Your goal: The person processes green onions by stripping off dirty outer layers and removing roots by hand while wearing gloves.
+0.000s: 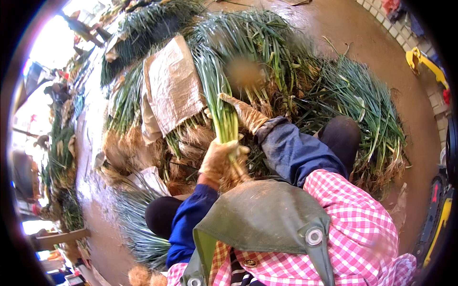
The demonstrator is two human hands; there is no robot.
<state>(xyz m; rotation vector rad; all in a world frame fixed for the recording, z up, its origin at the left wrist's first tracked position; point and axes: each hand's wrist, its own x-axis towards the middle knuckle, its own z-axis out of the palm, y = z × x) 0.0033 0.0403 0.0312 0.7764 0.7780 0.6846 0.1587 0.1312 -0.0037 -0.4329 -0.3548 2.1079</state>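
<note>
My left hand (217,159), in a soiled tan glove, is closed around the lower pale stems of a bunch of green onions (223,117). Brown roots hang out below that fist, near my apron. Higher on the same bunch, my right hand (245,114), gloved too, curls about the green stalks; part of its fingers shows on their far side. The bunch stands lengthwise before me, its leaves pointing away. A beige woven sack (172,86) lies just left of the leaves, over other green onions.
Large heaps of green onions (248,35) lie ahead, with more at the right (358,100) and by my left knee (138,224). Wet brown floor (343,24) surrounds them. A yellow tool-like object (422,62) stands at the far right; a wooden bar (62,238) is at the left.
</note>
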